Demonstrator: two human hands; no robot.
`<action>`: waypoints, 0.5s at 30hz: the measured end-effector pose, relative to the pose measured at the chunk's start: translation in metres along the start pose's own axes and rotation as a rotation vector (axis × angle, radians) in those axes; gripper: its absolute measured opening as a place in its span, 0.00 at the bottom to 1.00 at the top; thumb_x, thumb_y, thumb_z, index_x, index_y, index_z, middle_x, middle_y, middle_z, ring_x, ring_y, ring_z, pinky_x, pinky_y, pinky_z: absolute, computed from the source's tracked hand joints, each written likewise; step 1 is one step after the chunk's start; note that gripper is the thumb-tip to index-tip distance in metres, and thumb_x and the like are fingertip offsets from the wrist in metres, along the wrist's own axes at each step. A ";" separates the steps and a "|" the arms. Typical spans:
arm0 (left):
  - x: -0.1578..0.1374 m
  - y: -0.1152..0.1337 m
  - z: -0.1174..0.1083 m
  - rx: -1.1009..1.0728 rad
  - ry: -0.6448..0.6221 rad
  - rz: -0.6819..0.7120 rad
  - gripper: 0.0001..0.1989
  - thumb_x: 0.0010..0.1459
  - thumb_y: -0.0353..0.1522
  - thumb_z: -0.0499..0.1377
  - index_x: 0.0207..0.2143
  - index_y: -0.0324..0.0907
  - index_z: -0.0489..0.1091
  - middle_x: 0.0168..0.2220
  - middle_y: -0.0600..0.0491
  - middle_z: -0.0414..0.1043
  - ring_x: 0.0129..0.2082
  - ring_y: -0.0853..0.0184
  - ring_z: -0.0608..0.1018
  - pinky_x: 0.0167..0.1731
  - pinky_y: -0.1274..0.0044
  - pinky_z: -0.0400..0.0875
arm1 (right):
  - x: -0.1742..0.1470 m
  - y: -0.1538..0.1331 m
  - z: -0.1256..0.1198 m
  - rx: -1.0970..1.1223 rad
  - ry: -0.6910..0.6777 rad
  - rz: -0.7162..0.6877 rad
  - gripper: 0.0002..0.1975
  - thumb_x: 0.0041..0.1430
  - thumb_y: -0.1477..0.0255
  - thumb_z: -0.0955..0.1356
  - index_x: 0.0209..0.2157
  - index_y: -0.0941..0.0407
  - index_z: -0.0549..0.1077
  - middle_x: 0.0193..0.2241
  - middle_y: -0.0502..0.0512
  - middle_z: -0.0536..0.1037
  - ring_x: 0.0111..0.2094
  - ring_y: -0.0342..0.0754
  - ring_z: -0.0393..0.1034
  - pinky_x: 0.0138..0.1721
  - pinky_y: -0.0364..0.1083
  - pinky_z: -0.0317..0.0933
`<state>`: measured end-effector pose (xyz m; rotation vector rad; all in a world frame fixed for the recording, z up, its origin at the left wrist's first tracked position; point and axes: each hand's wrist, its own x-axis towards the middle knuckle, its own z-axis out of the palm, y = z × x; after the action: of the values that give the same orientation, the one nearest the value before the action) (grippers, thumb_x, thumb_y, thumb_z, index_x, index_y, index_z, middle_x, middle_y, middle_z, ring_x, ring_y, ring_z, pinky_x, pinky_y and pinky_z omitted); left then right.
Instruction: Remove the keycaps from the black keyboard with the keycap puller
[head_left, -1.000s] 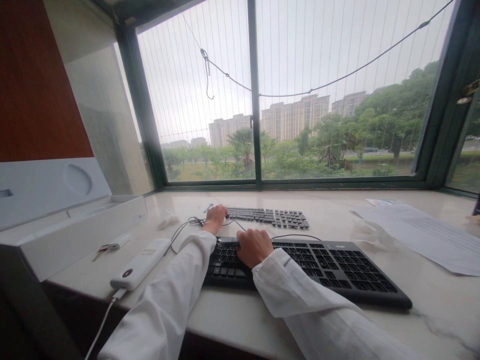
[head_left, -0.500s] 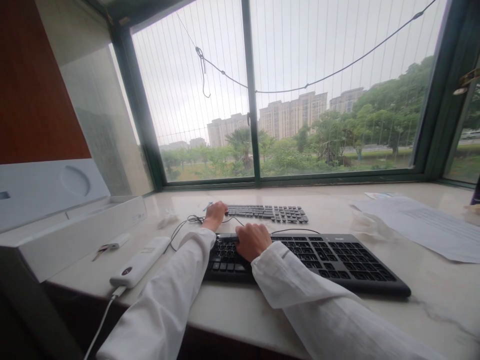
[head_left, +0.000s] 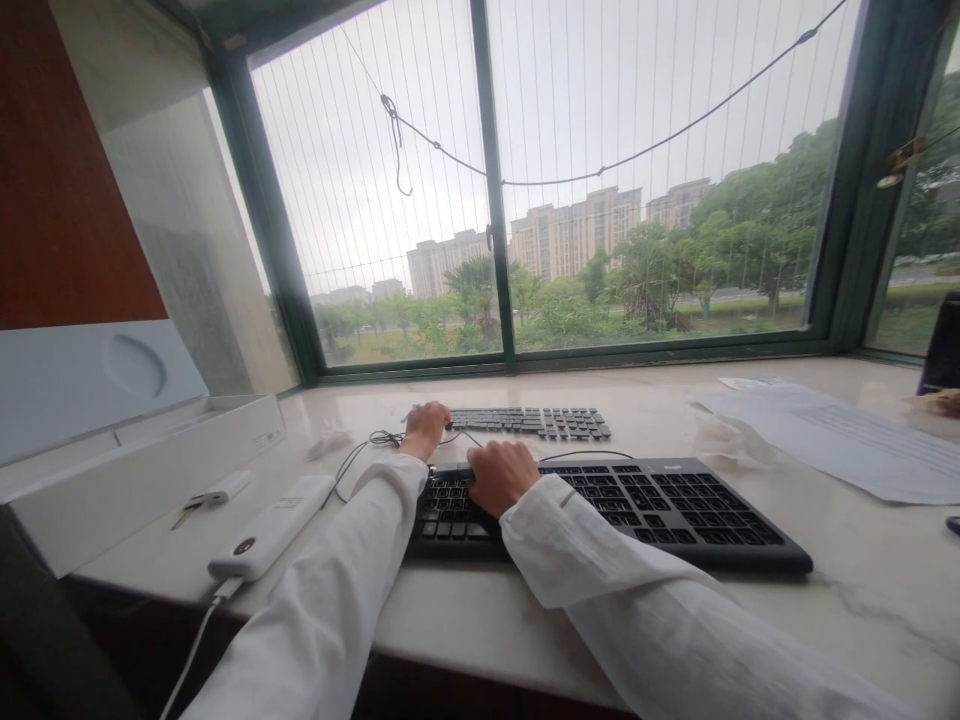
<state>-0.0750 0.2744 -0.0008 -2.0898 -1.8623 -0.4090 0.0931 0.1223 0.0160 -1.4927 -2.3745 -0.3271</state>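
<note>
A black keyboard (head_left: 660,505) lies before me, most of its key positions showing bare sockets, while several keycaps sit at its lower left. Behind it, loose dark keycaps (head_left: 525,421) are laid out in keyboard-like rows. My left hand (head_left: 426,430) is at the left end of those rows, fingers curled together; whatever is in them is hidden. Over the left part of the keyboard rests my right hand (head_left: 502,477), closed with its fingers bent down and the fingertips hidden behind the hand.
To the left are a white power bank (head_left: 271,528) with a cable, a small white item (head_left: 225,487) with a key, and an opened white box (head_left: 150,460). Thin black cable (head_left: 352,463) coils behind my left wrist. Papers (head_left: 832,440) and crumpled clear plastic (head_left: 727,440) lie right.
The whole view has shifted slightly, so things sit a little further left. Both hands keep nearly the same places and poses over the keyboard and the loose keycaps.
</note>
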 end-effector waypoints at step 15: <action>0.001 0.001 -0.001 -0.020 -0.001 -0.001 0.09 0.55 0.30 0.56 0.34 0.44 0.78 0.37 0.48 0.77 0.39 0.62 0.77 0.39 0.74 0.69 | 0.000 -0.001 0.001 0.004 -0.018 0.014 0.11 0.53 0.70 0.63 0.34 0.57 0.76 0.32 0.62 0.78 0.36 0.54 0.75 0.34 0.48 0.62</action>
<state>-0.0743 0.2745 0.0001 -2.1020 -1.8676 -0.4288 0.0920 0.1221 0.0149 -1.5155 -2.3767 -0.3061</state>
